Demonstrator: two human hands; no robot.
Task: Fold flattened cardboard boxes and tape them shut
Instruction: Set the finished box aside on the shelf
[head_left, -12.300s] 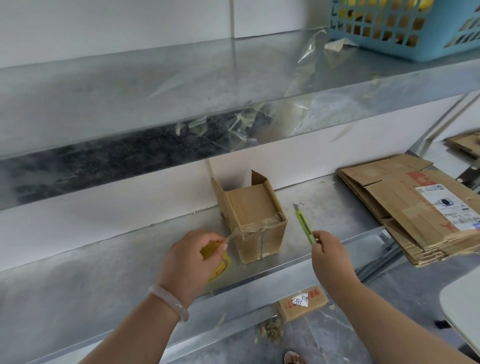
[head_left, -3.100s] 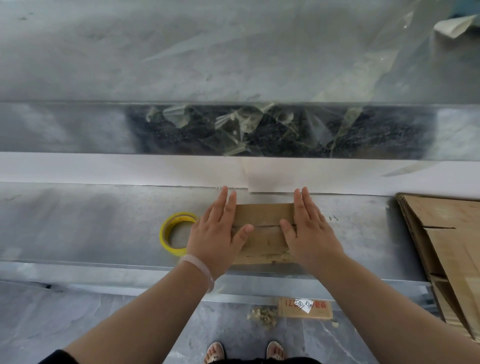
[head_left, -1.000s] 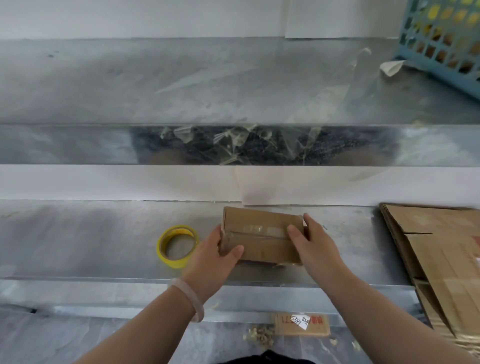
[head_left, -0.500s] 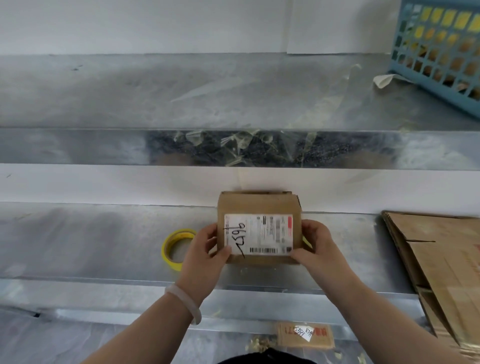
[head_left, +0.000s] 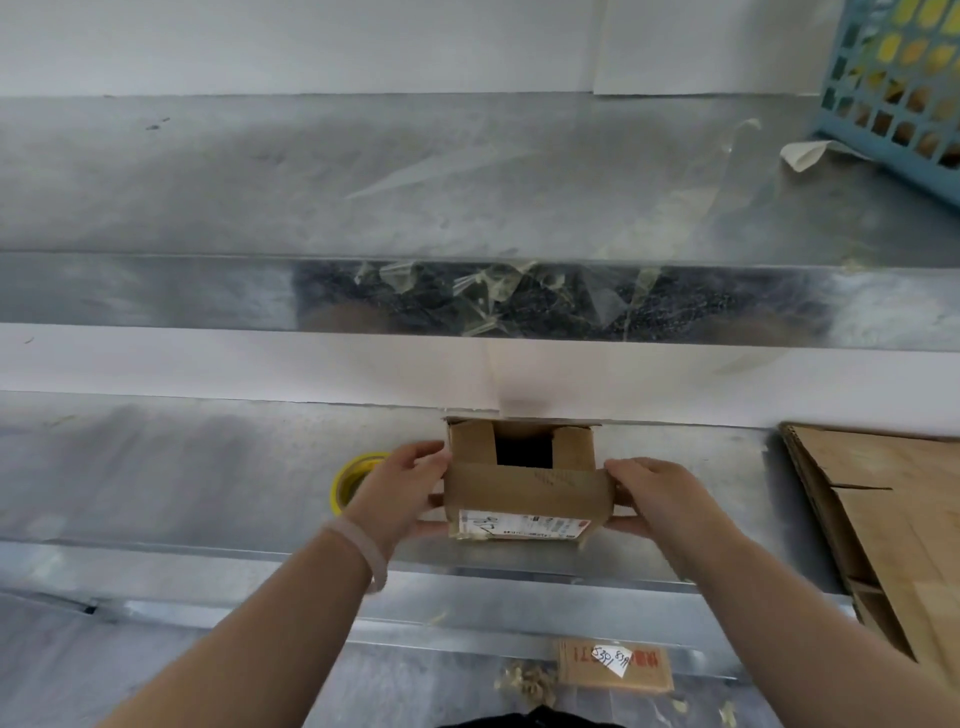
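Metal shelf (head_left: 156, 483), left hand (head_left: 402, 486) and right hand (head_left: 660, 499) gripping open-topped cardboard box (head_left: 524, 493), yellow tape roll (head_left: 345, 475) beside

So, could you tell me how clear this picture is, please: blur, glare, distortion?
Head view: soft, even light, no harsh glare; the upper shelf lip mirrors a dark patch at its middle. Head view, lower down: the label on the box is too smeared to read, its opening is black shadow, and the shelf edges run slightly tilted.
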